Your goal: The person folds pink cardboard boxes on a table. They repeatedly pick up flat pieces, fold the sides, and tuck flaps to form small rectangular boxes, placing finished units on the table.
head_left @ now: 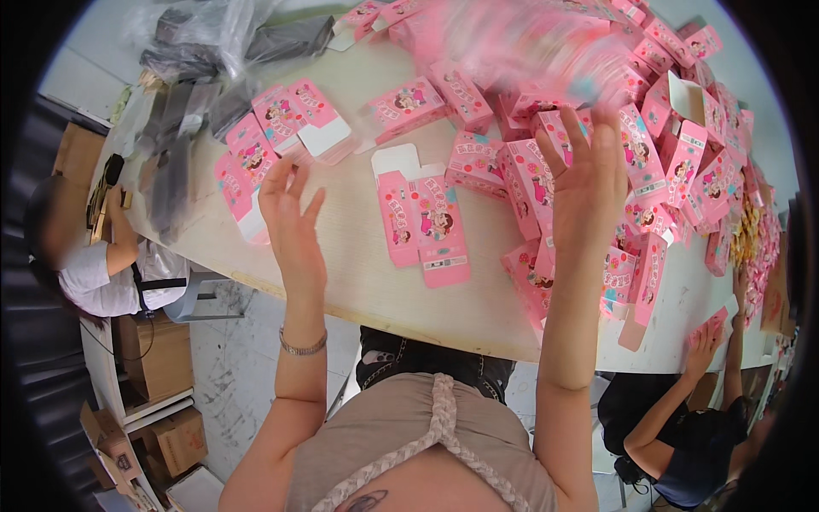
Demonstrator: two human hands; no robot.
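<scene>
My left hand [290, 222] is raised over the table, fingers apart and holding nothing. Its fingertips come close to a stack of flat pink cartons [294, 111]; whether they touch is unclear. More flat pink cartons [247, 158] lie beside that stack. Between my hands, a flattened pink carton [422, 218] with a white flap rests on the table. My right hand [589, 171] is stretched out in front of the heap of pink boxes [533, 179], its fingers spread with nothing seen in them. Beyond its fingertips is a motion-blurred pink shape [520, 43], too smeared to name.
Clear plastic wrap and dark pieces [230, 43] lie at the far left of the table [341, 273]. One person [94, 264] works at the left edge. Another person [691, 444] at the right holds a pink box [708, 328]. Cardboard boxes [175, 439] fill a shelf at lower left.
</scene>
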